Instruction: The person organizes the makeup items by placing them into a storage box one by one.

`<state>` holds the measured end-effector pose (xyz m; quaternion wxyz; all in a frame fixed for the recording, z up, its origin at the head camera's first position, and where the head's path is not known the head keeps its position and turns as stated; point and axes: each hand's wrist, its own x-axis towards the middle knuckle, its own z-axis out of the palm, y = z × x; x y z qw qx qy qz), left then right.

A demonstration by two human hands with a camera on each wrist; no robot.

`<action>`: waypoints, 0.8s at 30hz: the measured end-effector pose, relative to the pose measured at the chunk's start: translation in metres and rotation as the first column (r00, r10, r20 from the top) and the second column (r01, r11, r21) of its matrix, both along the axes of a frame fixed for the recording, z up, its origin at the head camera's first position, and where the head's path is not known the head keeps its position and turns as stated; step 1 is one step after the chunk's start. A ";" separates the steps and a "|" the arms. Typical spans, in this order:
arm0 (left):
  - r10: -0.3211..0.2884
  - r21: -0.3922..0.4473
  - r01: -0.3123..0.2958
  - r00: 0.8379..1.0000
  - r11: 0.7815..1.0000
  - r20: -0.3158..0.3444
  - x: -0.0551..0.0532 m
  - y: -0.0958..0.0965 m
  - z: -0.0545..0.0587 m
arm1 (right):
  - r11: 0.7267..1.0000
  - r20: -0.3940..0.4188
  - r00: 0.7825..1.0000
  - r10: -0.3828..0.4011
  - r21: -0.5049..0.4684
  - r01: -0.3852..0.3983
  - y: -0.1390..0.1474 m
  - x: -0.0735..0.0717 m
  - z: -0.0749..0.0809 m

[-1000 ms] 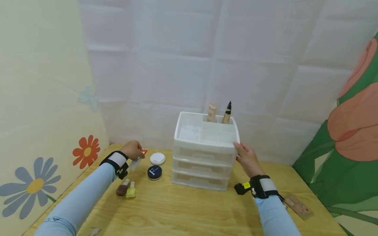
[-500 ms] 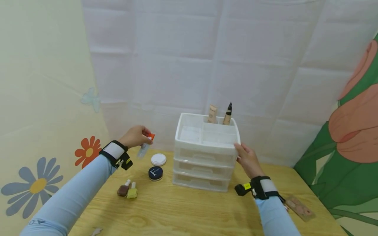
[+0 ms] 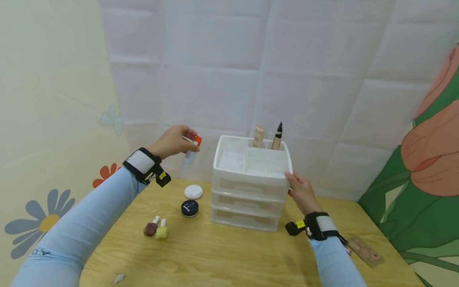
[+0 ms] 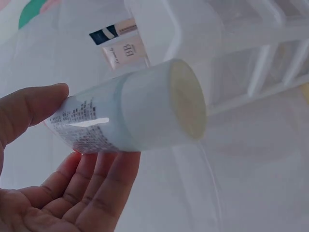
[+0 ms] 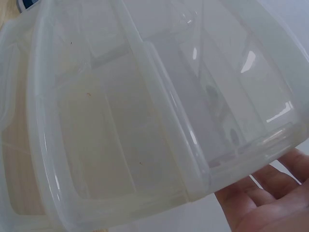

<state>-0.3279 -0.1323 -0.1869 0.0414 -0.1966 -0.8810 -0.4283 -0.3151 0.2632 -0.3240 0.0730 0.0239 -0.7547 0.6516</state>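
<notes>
My left hand (image 3: 175, 141) pinches a squeeze tube (image 3: 189, 156) between thumb and fingers, raised above the table on the left of the organizer. An orange end shows at the fingers and the pale end points down. In the left wrist view the tube (image 4: 120, 113) has small printed text and a wide round cap. My right hand (image 3: 302, 193) grips the upper right edge of a white plastic drawer organizer (image 3: 247, 199). Its three drawers are clear and pushed in. A beige tube (image 3: 258, 136) and a black-tipped tube (image 3: 277, 137) stand in its rear top compartments.
Left of the organizer lie a white round compact (image 3: 193, 191) and a dark blue one (image 3: 189, 208). Nearer stand brown (image 3: 151, 228) and yellow (image 3: 161, 231) nail polish bottles. A flat palette (image 3: 365, 251) lies by the right forearm. A white cloth (image 3: 186, 79) hangs behind.
My left hand has lifted the squeeze tube off the table and carried it up and rightward, toward the organizer. The right hand has kept its grip on the organizer's edge.
</notes>
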 end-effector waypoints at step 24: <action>-0.159 0.173 0.153 0.987 0.973 0.023 -0.015 0.100 0.053 | 1.000 -0.002 1.000 -0.023 -0.005 0.023 0.003 0.003 -0.004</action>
